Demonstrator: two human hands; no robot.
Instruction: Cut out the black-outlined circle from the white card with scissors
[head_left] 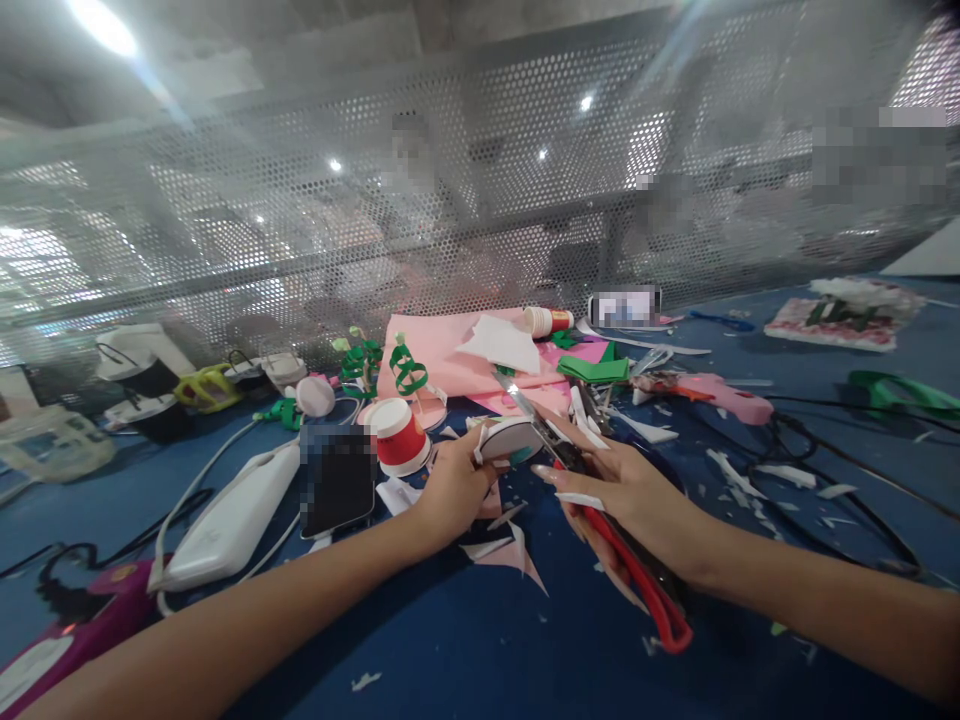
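Note:
My left hand [454,485] is closed on the edge of a round white piece [511,438], which looks like paper or a cup's base. In my right hand [645,500] are red-handled scissors [643,580], the silver blades pointing up and away. The blades lie against or just beside the right edge of the round piece; I cannot tell whether they touch it. A narrow white scrap [580,500] lies against my right fingers. Left of my left hand, a red and white paper cup [401,438] rests tilted. White and pink offcuts [517,555] lie below the hands.
Pink paper [420,345], green folded paper [596,368] and stacked cups [547,321] lie ahead. A pink glue gun [724,395] with black cables is right. Left are a phone [341,485], a white power bank [232,515] and a purple tool [90,620]. Perforated metal screen [480,200] stands behind.

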